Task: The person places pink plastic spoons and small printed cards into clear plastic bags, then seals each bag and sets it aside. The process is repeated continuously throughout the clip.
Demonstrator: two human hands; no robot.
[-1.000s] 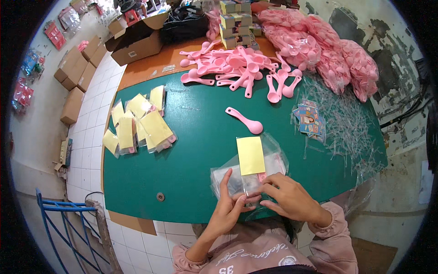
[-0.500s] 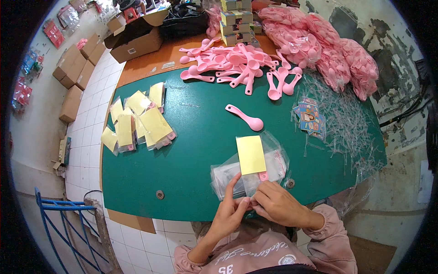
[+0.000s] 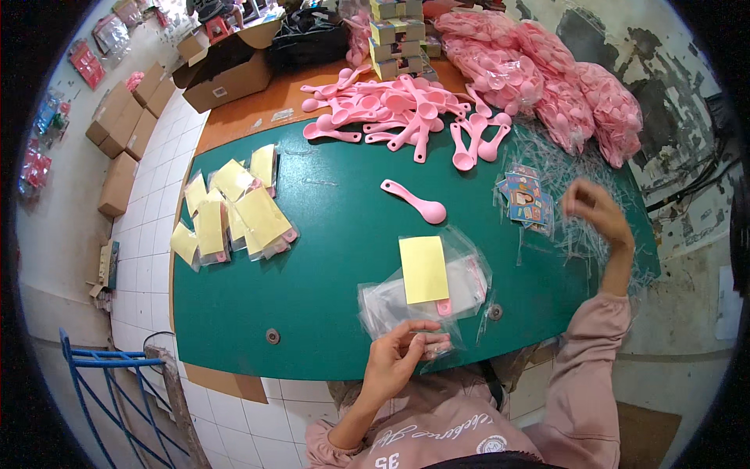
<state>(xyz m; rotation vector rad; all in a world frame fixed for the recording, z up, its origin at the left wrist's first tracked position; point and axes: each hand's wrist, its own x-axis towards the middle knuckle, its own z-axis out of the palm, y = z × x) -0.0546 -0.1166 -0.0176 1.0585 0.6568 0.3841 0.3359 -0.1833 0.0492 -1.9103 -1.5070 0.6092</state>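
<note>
A clear plastic bag (image 3: 458,237) holds a yellow card (image 3: 423,270), with the pink handle end (image 3: 444,306) of a spoon showing below the card. It lies on a stack of flat clear bags (image 3: 383,303) near the table's front edge. My left hand (image 3: 400,352) is at the bag's near end, thumb and fingers closed on its clear edge. Off to the right, my right hand (image 3: 598,213) hovers over a heap of thin clear plastic strips (image 3: 578,156). Its fingers are curled and slightly blurred; whether they hold a strip cannot be seen. A single pink spoon (image 3: 416,202) lies beyond the bag.
Packed bags with yellow cards (image 3: 264,219) lie at the left. A pile of pink spoons (image 3: 391,109) covers the far side, with stacked cards (image 3: 397,47) behind. Printed cards (image 3: 525,199) sit beside the strips. Large bags of spoons (image 3: 547,86) fill the back right.
My right hand has left the bag's near end and swung up and right to the strip heap. My left hand has stayed at the bag, its index finger now lowered.
</note>
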